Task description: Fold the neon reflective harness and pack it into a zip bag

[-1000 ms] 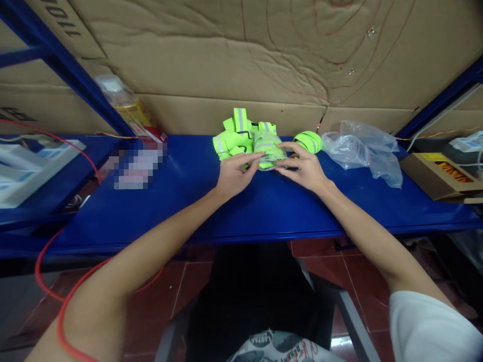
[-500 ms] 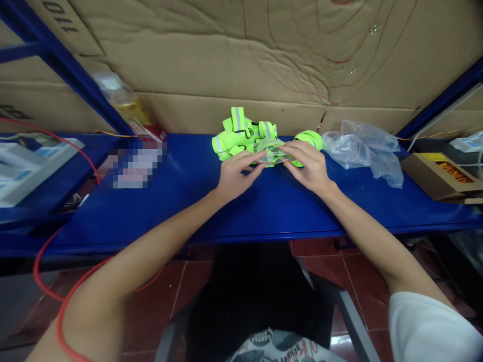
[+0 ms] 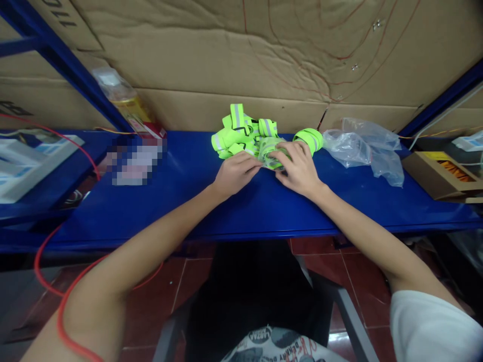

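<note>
A clear plastic bag (image 3: 267,160) with a rolled neon-yellow reflective strap inside lies between my hands on the blue table (image 3: 181,201). My left hand (image 3: 236,173) pinches the bag's left edge, thumb against forefinger. Curled over the bag's right side, my right hand (image 3: 298,168) grips it and hides part of the roll. Right behind the bag is a heap of neon-yellow straps (image 3: 236,136) with grey stripes and black buckles. Another rolled strap (image 3: 310,136) sits just beyond my right fingers.
Crumpled clear bags (image 3: 350,148) lie to the right, beside an open cardboard box (image 3: 437,176) with orange contents. A bottle (image 3: 123,98) with a yellow label stands back left. Cardboard (image 3: 188,60) walls the back. A red cable (image 3: 62,322) loops near my left arm.
The bag has turned from nearly edge-on to lying flatter, showing the roll inside. My right hand has shifted left and lower, over it. My left hand now pinches its corner.
</note>
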Demonstrator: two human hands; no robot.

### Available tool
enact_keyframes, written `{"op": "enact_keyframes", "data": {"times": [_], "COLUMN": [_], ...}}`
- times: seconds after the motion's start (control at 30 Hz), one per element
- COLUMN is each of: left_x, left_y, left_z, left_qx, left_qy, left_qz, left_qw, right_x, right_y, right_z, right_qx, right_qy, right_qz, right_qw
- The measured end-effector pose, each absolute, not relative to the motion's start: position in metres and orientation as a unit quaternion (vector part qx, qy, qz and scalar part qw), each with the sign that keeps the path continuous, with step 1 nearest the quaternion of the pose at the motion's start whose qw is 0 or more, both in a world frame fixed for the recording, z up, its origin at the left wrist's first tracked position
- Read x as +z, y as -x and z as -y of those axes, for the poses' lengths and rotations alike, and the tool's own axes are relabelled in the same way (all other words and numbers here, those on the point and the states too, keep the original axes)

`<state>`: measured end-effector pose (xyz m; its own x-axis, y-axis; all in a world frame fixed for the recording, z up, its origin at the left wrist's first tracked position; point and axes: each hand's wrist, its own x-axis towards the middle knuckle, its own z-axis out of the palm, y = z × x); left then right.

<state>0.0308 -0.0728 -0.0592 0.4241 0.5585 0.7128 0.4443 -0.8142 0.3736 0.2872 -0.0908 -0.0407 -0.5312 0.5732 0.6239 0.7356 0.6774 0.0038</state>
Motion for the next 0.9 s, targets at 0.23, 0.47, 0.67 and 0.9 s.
{"op": "enact_keyframes", "data": {"times": [0.23,0.47,0.67,0.9], "left_x": [-0.065,-0.062,-0.057,-0.060], "left_y": [-0.029,-0.034,-0.032,-0.027], "left_z": [0.075,0.089,0.094,0.087], "left_qx": [0.411,0.299,0.234,0.261], "left_qy": [-0.855,-0.868,-0.870,-0.870], "left_qz": [-0.307,-0.337,-0.359,-0.355], "left_qw": [-0.070,-0.207,-0.245,-0.222], "right_x": [-0.046,-0.051,-0.053,-0.049], "right_y": [-0.283,-0.279,-0.278,-0.289], "right_z": [0.092,0.091,0.089,0.086], "right_qx": [-0.134,-0.206,-0.178,-0.120], "right_qy": [0.359,0.335,0.337,0.342], "right_qz": [0.885,0.885,0.893,0.899], "right_qw": [0.265,0.248,0.239,0.246]}}
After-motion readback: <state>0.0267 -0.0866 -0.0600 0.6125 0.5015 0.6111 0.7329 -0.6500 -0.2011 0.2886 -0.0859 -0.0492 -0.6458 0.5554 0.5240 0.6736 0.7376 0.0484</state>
